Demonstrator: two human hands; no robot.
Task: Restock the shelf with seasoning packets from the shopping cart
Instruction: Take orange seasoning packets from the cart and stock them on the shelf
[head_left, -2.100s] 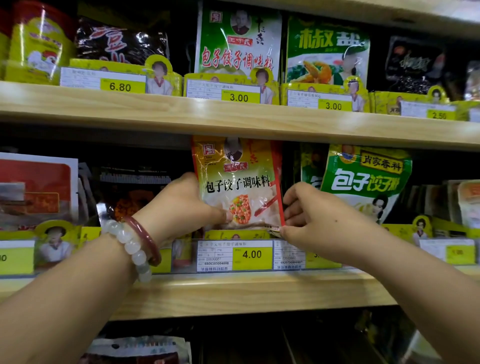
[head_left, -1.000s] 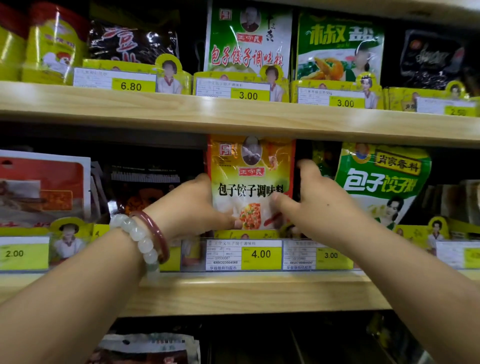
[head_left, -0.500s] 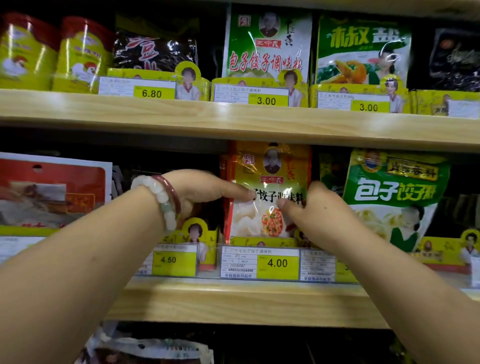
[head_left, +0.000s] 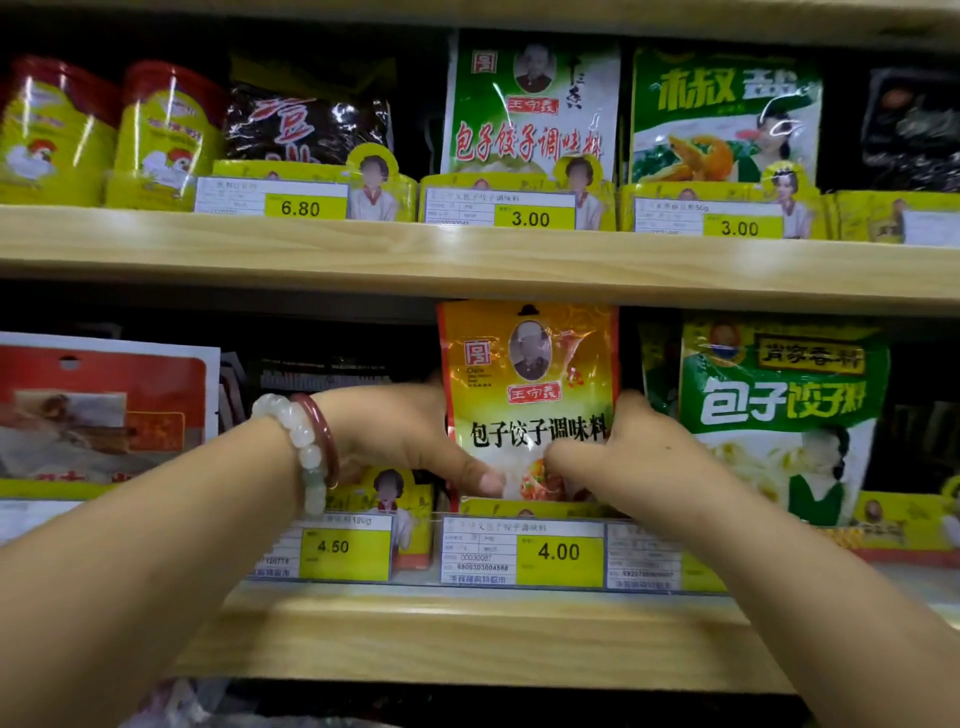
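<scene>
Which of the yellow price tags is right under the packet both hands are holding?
The 4.00 tag, directly below the orange packet held by left hand and right hand. The 4.50 tag sits further left.

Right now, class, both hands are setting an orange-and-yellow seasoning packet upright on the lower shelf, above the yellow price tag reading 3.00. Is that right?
Not quite. In the head view, the tag below the orange-and-yellow seasoning packet reads 4.00, not 3.00. The rest holds: left hand and right hand hold it upright on the lower shelf.
</scene>
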